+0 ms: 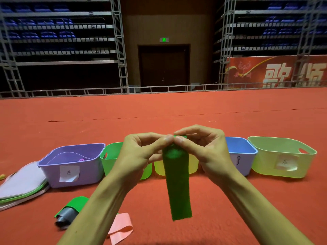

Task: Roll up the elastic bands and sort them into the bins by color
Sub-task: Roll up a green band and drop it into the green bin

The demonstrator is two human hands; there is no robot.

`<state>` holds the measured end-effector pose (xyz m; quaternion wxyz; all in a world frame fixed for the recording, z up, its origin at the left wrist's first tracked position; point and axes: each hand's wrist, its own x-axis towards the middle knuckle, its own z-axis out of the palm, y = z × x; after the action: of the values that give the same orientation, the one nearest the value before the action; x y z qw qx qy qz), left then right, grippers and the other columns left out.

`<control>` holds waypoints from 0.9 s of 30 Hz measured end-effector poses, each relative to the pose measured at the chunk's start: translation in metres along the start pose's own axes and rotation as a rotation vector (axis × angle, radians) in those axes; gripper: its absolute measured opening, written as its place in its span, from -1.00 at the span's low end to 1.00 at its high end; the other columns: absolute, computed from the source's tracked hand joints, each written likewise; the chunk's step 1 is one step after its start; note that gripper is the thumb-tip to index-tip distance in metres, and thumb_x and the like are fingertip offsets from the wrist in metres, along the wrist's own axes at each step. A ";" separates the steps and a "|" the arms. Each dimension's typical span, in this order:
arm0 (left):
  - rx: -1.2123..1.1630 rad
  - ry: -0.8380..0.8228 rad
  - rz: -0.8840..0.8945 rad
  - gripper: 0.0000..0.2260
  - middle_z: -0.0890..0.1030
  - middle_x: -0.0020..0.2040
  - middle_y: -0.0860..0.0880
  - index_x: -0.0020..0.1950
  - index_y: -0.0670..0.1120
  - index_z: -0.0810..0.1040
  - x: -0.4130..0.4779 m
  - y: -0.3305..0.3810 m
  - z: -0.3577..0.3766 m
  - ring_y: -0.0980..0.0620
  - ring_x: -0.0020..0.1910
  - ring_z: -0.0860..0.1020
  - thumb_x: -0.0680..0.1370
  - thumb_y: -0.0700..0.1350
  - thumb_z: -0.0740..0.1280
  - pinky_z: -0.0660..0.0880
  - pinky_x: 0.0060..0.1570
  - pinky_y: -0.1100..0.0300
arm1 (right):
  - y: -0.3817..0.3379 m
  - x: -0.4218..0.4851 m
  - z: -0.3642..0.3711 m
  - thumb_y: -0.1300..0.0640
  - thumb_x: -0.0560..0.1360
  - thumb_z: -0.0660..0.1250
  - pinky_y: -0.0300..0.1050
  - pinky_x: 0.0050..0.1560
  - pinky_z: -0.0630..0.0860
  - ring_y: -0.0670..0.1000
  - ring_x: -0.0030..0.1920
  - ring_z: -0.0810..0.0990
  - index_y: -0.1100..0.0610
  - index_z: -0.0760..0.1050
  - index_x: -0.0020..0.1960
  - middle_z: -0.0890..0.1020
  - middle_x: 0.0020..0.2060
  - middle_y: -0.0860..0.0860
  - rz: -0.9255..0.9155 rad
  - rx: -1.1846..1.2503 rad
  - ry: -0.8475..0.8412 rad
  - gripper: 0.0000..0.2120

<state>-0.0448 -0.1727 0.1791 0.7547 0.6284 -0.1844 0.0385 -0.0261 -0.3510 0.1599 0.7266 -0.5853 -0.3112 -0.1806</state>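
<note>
With left grip (141,152) and right grip (203,149) both pinched on the top of the green band (178,184), hanging midair before the green bin (110,165), tight even turns looked wisest

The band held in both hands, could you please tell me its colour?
The band is green; head view.

Green band (179,190) hangs upright, top end curled, before bin row (88,167); pink band (122,227) loose on floor (159,110).
</note>
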 end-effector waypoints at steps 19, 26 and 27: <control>-0.082 0.008 -0.022 -0.68 0.72 -0.02 -0.26 0.04 -0.29 0.69 0.002 -0.003 0.001 -0.05 -0.11 0.70 0.36 -0.14 0.50 0.62 -0.14 0.17 | 0.009 -0.002 -0.001 0.26 0.46 0.49 -0.13 -0.15 0.60 0.04 -0.18 0.66 0.31 0.63 -0.01 0.72 -0.20 0.16 0.001 -0.023 0.047 -0.85; -0.041 0.028 0.024 -0.78 0.74 -0.05 -0.23 -0.03 -0.23 0.72 0.003 -0.001 0.000 -0.05 -0.08 0.71 0.36 -0.18 0.49 0.61 -0.13 0.22 | 0.007 -0.002 0.000 0.18 0.42 0.50 0.04 -0.10 0.61 0.07 -0.11 0.68 0.18 0.65 -0.01 0.71 -0.17 0.11 0.091 0.003 0.038 -0.84; -0.038 0.022 0.029 -0.77 0.74 -0.04 -0.22 -0.01 -0.23 0.72 0.003 -0.001 -0.001 -0.05 -0.07 0.72 0.37 -0.19 0.49 0.61 -0.12 0.22 | 0.007 -0.002 0.000 0.12 0.42 0.51 0.09 -0.10 0.60 0.09 -0.11 0.68 0.15 0.65 -0.02 0.71 -0.17 0.12 0.113 0.003 0.031 -0.82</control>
<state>-0.0416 -0.1728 0.1794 0.7679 0.6108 -0.1858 0.0530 -0.0230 -0.3495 0.1532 0.7414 -0.5978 -0.2666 -0.1480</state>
